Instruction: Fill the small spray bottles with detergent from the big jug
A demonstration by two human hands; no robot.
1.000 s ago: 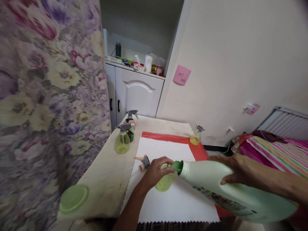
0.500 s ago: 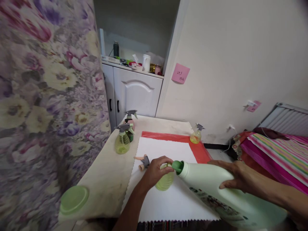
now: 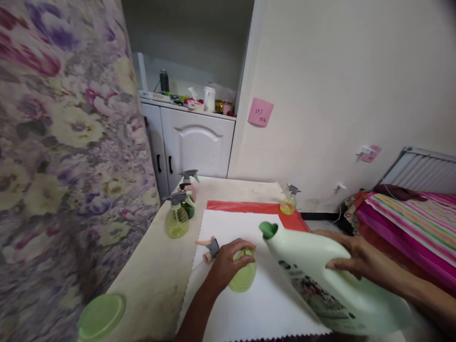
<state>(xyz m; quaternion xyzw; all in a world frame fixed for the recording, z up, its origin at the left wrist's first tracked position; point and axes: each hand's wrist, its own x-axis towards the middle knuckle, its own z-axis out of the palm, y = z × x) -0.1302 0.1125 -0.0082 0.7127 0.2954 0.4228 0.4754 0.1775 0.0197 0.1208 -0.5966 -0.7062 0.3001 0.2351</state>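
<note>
My left hand [image 3: 228, 262] is wrapped round a small yellow-green spray bottle [image 3: 244, 275] that stands uncapped on a white sheet [image 3: 249, 304]. My right hand [image 3: 351, 256] grips the upper side of a large pale-green jug [image 3: 327, 285] with a green spout [image 3: 269, 230]. The jug is tilted with its spout raised, up and to the right of the small bottle's mouth. A loose grey and tan spray head [image 3: 210, 248] lies on the sheet just left of my left hand.
Spray bottles [image 3: 177, 216] stand in a group at the table's left, and one more spray bottle [image 3: 289, 202] at the far right on a red mat [image 3: 249, 207]. A green lid [image 3: 100, 316] lies near the front left corner. A flowered curtain [image 3: 53, 156] hangs left; striped bedding [image 3: 416, 223] is right.
The jug's spout has lifted away from the small bottle's mouth and now points upward. My left hand still holds the small bottle. The view has shifted slightly.
</note>
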